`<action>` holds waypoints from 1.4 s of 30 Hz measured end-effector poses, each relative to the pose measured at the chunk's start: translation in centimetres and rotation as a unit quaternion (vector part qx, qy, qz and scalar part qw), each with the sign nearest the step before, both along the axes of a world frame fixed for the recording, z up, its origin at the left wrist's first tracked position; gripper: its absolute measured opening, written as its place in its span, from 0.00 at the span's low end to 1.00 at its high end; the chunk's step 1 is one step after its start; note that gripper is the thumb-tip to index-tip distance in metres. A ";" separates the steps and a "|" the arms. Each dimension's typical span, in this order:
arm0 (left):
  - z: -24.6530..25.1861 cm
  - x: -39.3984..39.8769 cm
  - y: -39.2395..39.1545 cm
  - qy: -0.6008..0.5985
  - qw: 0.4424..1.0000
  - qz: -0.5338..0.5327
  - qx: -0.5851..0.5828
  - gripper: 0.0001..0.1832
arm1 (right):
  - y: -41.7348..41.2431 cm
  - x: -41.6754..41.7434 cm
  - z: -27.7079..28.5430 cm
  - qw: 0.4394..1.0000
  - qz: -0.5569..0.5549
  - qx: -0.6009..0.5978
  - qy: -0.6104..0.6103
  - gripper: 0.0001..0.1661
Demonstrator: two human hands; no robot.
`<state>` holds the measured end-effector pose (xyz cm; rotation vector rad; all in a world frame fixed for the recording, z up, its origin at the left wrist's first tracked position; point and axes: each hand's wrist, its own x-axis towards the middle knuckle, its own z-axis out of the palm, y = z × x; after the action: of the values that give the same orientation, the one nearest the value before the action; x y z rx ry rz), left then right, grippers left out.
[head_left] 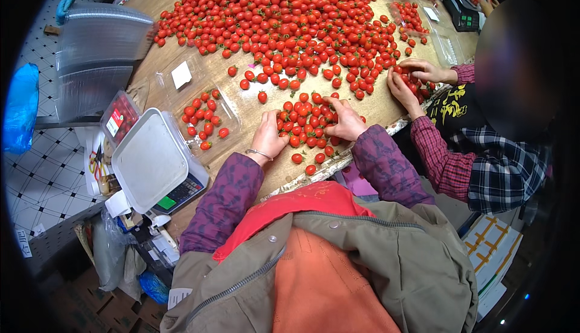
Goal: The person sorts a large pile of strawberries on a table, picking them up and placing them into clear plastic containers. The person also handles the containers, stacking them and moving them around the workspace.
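A cluster of red cherry tomatoes (303,117) lies on the wooden table between my hands. My left hand (268,137), with a bracelet at the wrist, curves along the cluster's left side, fingertips against the outer tomatoes. On the other side my right hand (348,123) spreads its thumb and fingers around the edge tomatoes. Neither hand visibly lifts one. Several loose tomatoes lie just below the cluster, near the table edge. To the left is an open clear plastic clamshell box (231,111), partly filled with tomatoes; a white label (181,75) is on its lid.
A large tomato heap (281,11) covers the far table (152,72). Left stand a weighing scale (152,160), a closed tomato box (121,117) and stacked clear containers (102,52). At right, a co-worker's hands (403,90) gather tomatoes. Another scale (462,18) stands behind. A blue-gloved hand (68,4) touches the stack.
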<state>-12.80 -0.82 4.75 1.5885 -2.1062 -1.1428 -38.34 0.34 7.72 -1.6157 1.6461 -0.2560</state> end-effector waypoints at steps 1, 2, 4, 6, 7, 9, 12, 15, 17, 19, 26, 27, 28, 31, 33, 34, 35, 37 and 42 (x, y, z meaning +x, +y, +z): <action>0.1 -0.4 0.1 -0.001 1.000 0.011 0.004 0.38 | -0.1 0.3 -0.2 1.000 0.012 -0.005 -0.006 0.51; 0.1 -0.7 0.3 0.003 1.000 0.014 -0.011 0.38 | -0.2 0.7 -0.6 1.000 0.025 -0.011 -0.013 0.51; 0.0 -1.2 0.1 0.004 1.000 0.015 -0.012 0.38 | -0.6 1.4 -1.3 0.998 0.044 -0.023 -0.039 0.52; -0.1 -1.8 -0.3 0.007 0.999 0.035 -0.015 0.36 | -1.2 2.1 -1.9 0.996 0.058 -0.024 -0.055 0.53; -0.1 -1.9 -0.6 0.014 0.999 0.035 -0.006 0.35 | -1.6 2.4 -2.0 0.996 0.065 -0.025 -0.063 0.53; 0.3 -2.0 -1.0 0.028 0.999 0.033 0.012 0.33 | -2.1 3.3 -2.3 0.990 0.052 0.008 -0.128 0.54; -0.6 -2.1 -1.1 0.085 0.992 0.070 0.054 0.29 | -2.9 4.7 -3.7 0.965 0.038 0.028 -0.257 0.49; -1.9 -1.5 -1.1 0.179 0.970 0.121 0.108 0.27 | -3.2 5.0 -3.8 0.931 0.008 0.105 -0.350 0.44; -1.1 -1.5 -1.1 0.214 0.952 0.152 0.160 0.26 | -3.1 4.8 -3.4 0.926 -0.015 0.141 -0.350 0.38; -1.7 -1.2 -0.8 0.235 0.945 0.172 0.151 0.25 | -3.2 5.8 -2.2 0.923 -0.023 0.173 -0.344 0.37; 2.3 3.6 -1.3 0.289 0.928 0.232 0.045 0.18 | -4.6 10.8 1.7 0.880 0.008 0.192 -0.434 0.36; 3.7 5.0 -1.1 0.235 0.936 0.261 -0.015 0.17 | -5.3 12.5 3.9 0.899 0.054 0.191 -0.389 0.36; 4.1 6.2 -1.1 0.230 0.933 0.276 -0.021 0.16 | -5.7 13.8 4.6 0.899 0.070 0.182 -0.393 0.36; 5.2 9.8 -1.2 0.230 0.911 0.338 -0.053 0.15 | -7.2 18.0 4.1 0.899 0.121 0.136 -0.397 0.41; 4.7 12.3 -0.8 0.216 0.889 0.396 -0.078 0.14 | -8.1 20.5 4.6 0.885 0.124 0.163 -0.418 0.47; 6.1 12.6 -0.7 0.255 0.865 0.431 -0.028 0.14 | -8.6 21.3 3.8 0.902 0.123 0.114 -0.398 0.51; 7.2 12.7 -0.6 0.292 0.837 0.462 0.022 0.14 | -9.3 21.9 3.3 0.914 0.119 0.092 -0.377 0.51; 7.5 13.3 -0.4 0.355 0.800 0.482 0.037 0.13 | -9.9 22.9 1.3 0.935 0.122 0.018 -0.332 0.44; 7.7 13.0 0.0 0.465 0.737 0.482 0.090 0.11 | -8.2 23.5 4.9 0.891 0.078 0.172 -0.413 0.24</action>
<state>0.18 -0.85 12.48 1.3634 -0.4082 -1.2798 -14.84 -7.89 12.59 -1.1157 0.8379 -0.4628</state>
